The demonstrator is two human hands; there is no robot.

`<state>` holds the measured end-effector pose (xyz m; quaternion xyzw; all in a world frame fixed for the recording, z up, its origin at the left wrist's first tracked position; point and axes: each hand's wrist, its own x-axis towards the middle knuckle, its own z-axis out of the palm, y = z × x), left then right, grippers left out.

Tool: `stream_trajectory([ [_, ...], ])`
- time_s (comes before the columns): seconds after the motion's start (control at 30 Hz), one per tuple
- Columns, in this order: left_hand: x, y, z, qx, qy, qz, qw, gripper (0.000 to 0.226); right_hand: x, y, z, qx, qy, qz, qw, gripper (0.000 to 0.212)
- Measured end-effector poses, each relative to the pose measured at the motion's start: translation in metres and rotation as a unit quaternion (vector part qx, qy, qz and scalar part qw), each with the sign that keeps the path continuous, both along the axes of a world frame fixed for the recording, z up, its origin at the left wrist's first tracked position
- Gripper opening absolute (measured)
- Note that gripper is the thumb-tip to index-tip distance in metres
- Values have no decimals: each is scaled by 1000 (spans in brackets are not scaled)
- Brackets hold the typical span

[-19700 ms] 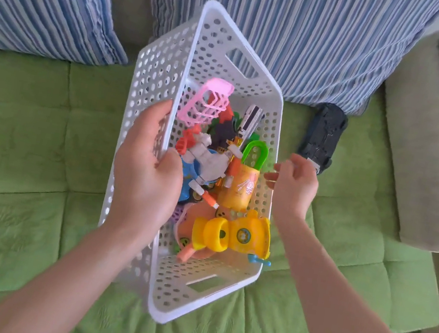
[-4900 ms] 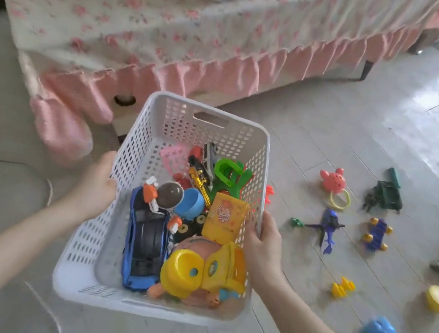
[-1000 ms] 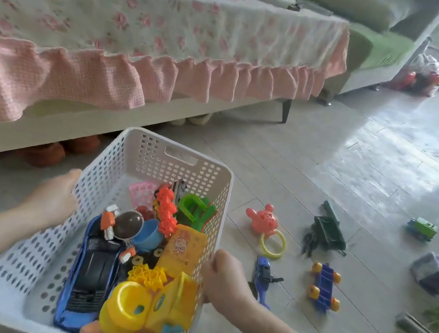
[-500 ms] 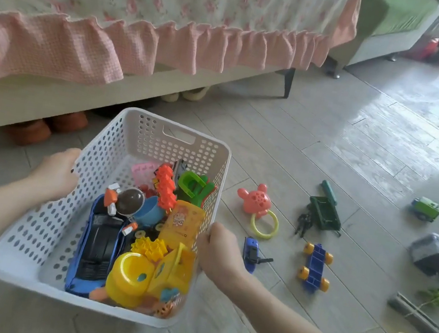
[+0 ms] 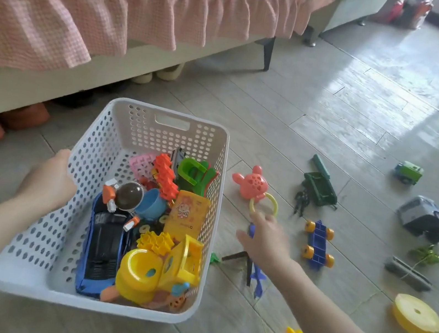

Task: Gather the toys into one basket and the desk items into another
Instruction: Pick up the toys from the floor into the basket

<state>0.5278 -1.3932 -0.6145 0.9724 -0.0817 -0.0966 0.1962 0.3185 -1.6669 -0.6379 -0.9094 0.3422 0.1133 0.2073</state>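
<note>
Basket (image 5: 79,301) is down at floor level; cannot tell if it's fully set down. Toys fill its right half. Left hand (image 5: 48,184) grips the left rim, fingers curled on it. Right hand (image 5: 267,238) is empty, fingers loosely spread and blurred. It hovers over the plane (image 5: 256,277), fingertips just short of the rattle (image 5: 251,184) ring.

Step, judged: grab 1 nearby floor toy. Hook the rattle by its ring or pinch the plane's body, lift clear, then drop it into the basket's bare left half. Steady the rim with the left hand. Wheeled block (image 5: 319,242) is likely next.
</note>
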Motion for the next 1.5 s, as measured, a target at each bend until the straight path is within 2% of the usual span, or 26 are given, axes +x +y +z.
stream_trajectory([
  [0.07,-4,-3,1,16,-12,0,1000,31,-2,1,-16,9,77,9,997,48],
  [0.13,-7,-4,3,25,-20,-1,999,31,-5,1,-29,25,61,-3,998,38],
  [0.27,-11,-5,9,21,-22,6,1000,28,-7,-6,-27,45,-39,-53,997,34],
  [0.37,-15,-6,10,26,-22,9,999,29,6,-17,8,-12,-130,-52,990,34],
  [0.47,-15,-7,10,31,-22,1,999,33,32,-13,60,-23,-260,-47,964,30],
  [0.57,-15,-7,10,32,-23,4,999,32,60,13,104,31,-342,11,939,34],
  [0.67,-15,-7,10,26,-20,4,999,27,83,52,120,137,-310,100,935,36],
  [0.8,-14,-6,10,17,-20,3,1000,25,96,83,101,178,-204,144,952,41],
  [0.9,-13,-6,9,15,-23,-2,1000,26,92,80,90,205,-194,103,954,43],
  [1.03,-12,-5,8,17,-23,2,1000,23,80,46,83,191,-322,-22,927,16],
  [1.1,-11,-6,6,18,-21,4,1000,25,73,19,73,165,-372,-99,908,20],
  [1.17,-10,-5,5,26,-20,7,999,28,66,-6,56,120,-339,-142,922,17],
  [1.3,-10,-6,3,36,-25,13,999,29,44,-42,7,12,-111,-81,990,24],
  [1.4,-8,-6,2,42,-27,10,999,35,35,-46,-21,-1,-11,-29,1000,29],
  [1.5,-6,-5,1,47,-24,16,998,38,34,-44,-45,-13,35,-12,999,39],
])
